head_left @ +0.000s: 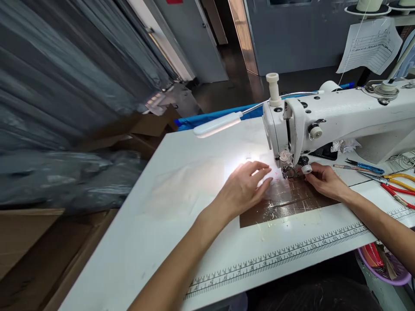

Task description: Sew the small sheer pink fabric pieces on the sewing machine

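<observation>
My left hand [247,186] lies on the white sewing table [168,207] just left of the needle, fingers stretched and slightly spread over a small pale piece that glare hides. My right hand [324,179] rests right of the presser foot [287,172], fingers curled and pinched on a small white round part [306,169]. The white sewing machine [343,116] stands over both hands. A brown taped patch [285,201] covers the table under the needle.
A gooseneck lamp [218,124] shines on the needle area. Red and yellow scissors [394,185] and blue tweezers [365,165] lie at the right. A ruler strip [292,255] runs along the front edge. Cardboard boxes [29,242] stand left, a purple basket [385,263] lower right.
</observation>
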{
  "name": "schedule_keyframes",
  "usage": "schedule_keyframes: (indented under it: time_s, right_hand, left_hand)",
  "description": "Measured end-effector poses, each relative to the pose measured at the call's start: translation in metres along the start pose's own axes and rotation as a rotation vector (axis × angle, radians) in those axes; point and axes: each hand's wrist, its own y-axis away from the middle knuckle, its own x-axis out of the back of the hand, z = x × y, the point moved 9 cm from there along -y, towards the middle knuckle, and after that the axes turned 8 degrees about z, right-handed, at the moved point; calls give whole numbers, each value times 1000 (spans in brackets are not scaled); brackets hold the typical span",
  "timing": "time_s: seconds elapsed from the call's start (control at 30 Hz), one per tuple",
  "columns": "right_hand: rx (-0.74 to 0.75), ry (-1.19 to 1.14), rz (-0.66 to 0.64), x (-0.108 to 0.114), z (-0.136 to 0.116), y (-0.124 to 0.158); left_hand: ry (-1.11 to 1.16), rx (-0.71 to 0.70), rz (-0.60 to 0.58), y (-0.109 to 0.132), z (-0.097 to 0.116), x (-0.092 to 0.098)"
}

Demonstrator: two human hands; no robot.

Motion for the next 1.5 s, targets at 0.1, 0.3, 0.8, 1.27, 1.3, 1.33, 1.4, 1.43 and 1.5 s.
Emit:
schedule_keyframes:
  time_s: [0.1, 0.3, 0.8, 1.27, 1.3, 1.33, 1.4, 1.43, 1.5]
  right_hand:
    - [10, 27, -21, -5, -4, 1]
    - [8, 280, -260, -19, -19, -6]
    - [85, 199, -210, -15, -19, -6]
    - [429, 560, -282, -35, -22, 12]
    - [435, 563, -282, -35, -23, 13]
    - [441, 566, -281, -35, -24, 13]
    - [449, 569, -281, -35, -25, 13]
    - [450, 570, -282, -35, -25, 13]
    - [451, 568, -282, -35, -25, 14]
  left_hand:
    - [11, -116, -76, 11, 24, -9]
    - [262, -95, -101, 25, 30, -33]
    - [404, 138, 161, 20, 13, -16]
    - [249, -77, 148, 21, 35, -24]
    - [240, -78, 140, 21, 35, -25]
    - [231, -80, 129, 21, 35, -26]
    - [213, -80, 110, 22, 35, -27]
    - [207, -82, 102, 22, 35, -28]
    - [197, -88, 94, 23, 35, -29]
